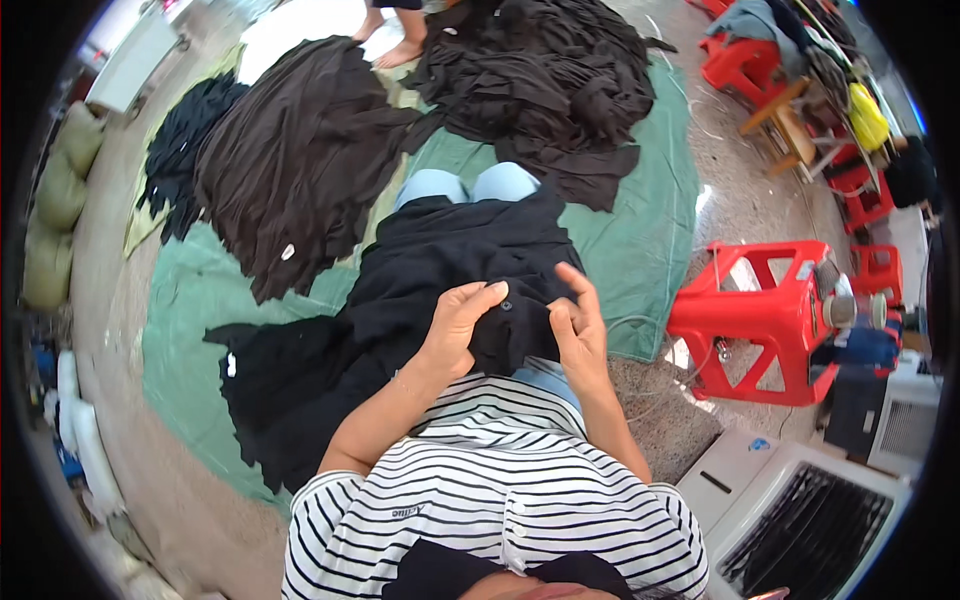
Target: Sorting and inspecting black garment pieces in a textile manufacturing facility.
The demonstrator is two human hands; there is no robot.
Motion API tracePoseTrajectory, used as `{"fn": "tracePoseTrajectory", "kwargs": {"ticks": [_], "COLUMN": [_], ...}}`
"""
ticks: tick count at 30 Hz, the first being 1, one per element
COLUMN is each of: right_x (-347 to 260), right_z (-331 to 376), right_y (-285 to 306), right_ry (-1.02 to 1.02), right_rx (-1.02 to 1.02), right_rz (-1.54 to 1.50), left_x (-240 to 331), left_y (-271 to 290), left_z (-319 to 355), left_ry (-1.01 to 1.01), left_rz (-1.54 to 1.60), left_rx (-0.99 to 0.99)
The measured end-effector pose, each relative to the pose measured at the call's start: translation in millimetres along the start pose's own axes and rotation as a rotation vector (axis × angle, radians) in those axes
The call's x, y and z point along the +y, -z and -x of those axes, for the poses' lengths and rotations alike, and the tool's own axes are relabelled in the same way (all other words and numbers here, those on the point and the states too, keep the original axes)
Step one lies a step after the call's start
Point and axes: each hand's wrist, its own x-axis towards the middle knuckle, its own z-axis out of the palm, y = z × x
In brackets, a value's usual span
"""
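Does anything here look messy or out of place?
Nothing looks damaged or spilled. Both hands, left and right, hold a black garment on the lap. Dark clothes lie in loose heaps on the green sheet, untidy but not odd.

A green tarp [650, 230] covers the middle of a speckled stone floor [730, 190], running from near to far. Piles of dark cloth lie on it: a brown heap [300, 150] far left and a black heap [550, 80] at the far middle. To the right stands a red plastic stool [760, 320], with more red stools [740, 60] farther off beside a wooden bench [790, 125]. Olive sacks [60, 190] line the left edge. A white appliance [800, 510] sits near right. Daylight falls bright across the floor.
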Motion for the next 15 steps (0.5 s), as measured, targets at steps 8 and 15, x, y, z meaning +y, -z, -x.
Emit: {"fn": "tracePoseTrajectory", "kwargs": {"ticks": [8,15], "right_x": [-73.2,-163.3], "right_z": [20.3,11.6], "right_y": [12.2,78.3], "right_ry": [0.467,0.093], "right_rx": [-0.211,-0.391], "right_rz": [0.753,1.379], "left_x": [28.6,34.1], "left_y": [23.8,13.3], "left_z": [25.3,78.3], "left_ry": [-0.883,-0.112], "left_rz": [-1.218,-1.384], "left_rx": [-0.174,-0.948]}}
